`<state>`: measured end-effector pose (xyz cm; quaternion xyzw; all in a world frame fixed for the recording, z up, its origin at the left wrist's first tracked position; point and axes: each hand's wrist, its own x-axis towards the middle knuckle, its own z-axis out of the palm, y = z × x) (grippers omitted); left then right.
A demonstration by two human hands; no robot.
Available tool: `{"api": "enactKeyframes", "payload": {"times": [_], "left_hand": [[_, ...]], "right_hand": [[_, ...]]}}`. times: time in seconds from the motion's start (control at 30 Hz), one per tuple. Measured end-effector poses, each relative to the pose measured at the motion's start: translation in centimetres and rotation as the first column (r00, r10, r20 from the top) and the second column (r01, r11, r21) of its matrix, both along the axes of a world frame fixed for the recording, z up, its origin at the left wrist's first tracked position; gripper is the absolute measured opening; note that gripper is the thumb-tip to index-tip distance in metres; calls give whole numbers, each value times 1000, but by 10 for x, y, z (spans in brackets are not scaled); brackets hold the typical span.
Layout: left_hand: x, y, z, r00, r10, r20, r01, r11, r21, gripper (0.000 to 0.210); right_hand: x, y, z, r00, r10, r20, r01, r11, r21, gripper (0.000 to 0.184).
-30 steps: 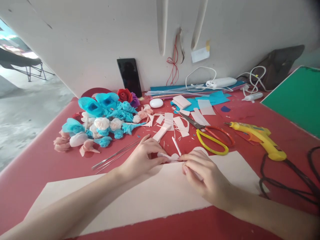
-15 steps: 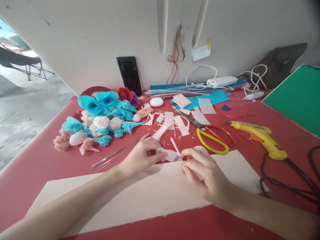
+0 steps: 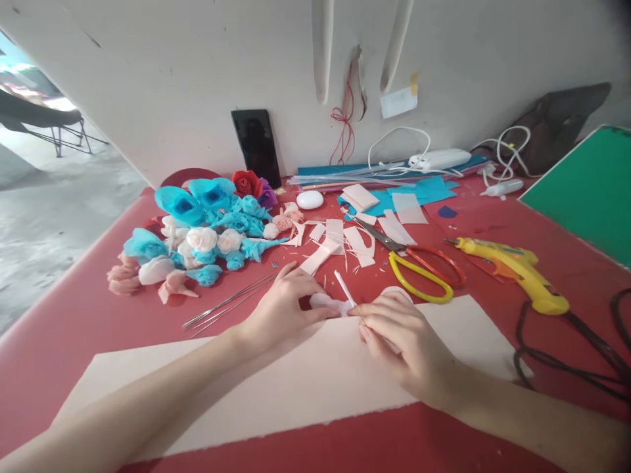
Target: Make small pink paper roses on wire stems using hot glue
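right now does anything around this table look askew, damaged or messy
Three things: the white note, taped near one corner to the wall, hangs tilted; the large pale paper sheet has a ragged near edge, unlike its straighter far edge; and paper scraps litter the red tabletop beside the scissors. No spill shows.

The worktop is showing red, the sheet toward its near edge pale pink, the stick by the sheet's far edge white; toward the worktop's left edge, flowers are mixing turquoise, white, pink, red, purple
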<state>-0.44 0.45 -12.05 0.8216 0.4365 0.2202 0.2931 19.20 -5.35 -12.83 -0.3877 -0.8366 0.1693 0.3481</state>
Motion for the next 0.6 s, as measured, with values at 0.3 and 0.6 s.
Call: {"api": "enactKeyframes", "payload": {"times": [0.3, 0.6], "left_hand": [[-7, 3, -1, 976, 166, 142, -133, 968, -213, 27], [1, -16, 51, 888, 270, 371, -105, 907, -409, 31]], "right_hand": [[2, 1, -1, 999, -4, -37, 2, 999, -51, 19], [7, -7, 49, 999, 47, -27, -52, 974, -222, 24]]}}
